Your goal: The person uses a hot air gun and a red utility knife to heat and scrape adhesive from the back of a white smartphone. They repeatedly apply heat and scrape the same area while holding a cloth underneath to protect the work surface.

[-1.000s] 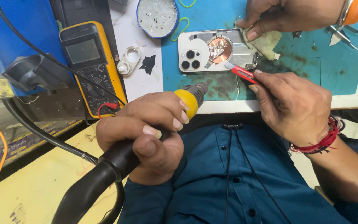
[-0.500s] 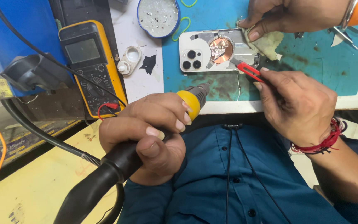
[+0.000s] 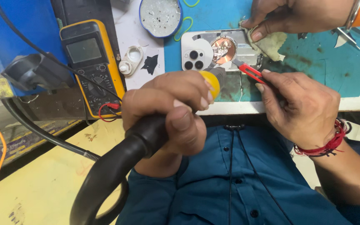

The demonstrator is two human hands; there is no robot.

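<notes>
At the centre of the frame, the left hand (image 3: 167, 110) is wrapping all its fingers tightly around a thick black hot-air wand (image 3: 130, 154), whose yellow collar is peeking out past the knuckles and whose nozzle is pointing up toward the phone (image 3: 217, 52). To the right, the right hand (image 3: 301, 106) is pinching a slim red-handled tool (image 3: 246, 70) between thumb and fingers, its tip resting on the phone's edge. The phone is lying flat in the upper middle on a worn teal mat (image 3: 326, 62), its silver back opened, showing a round copper coil and 3 dark camera lenses. At the upper right, another person's hand (image 3: 288, 16) is pressing a pale cloth (image 3: 271, 41) against the phone's corner. At the upper left, a yellow-cased multimeter (image 3: 90, 62) is lying flat beside a round blue-rimmed dish (image 3: 161, 16).
</notes>
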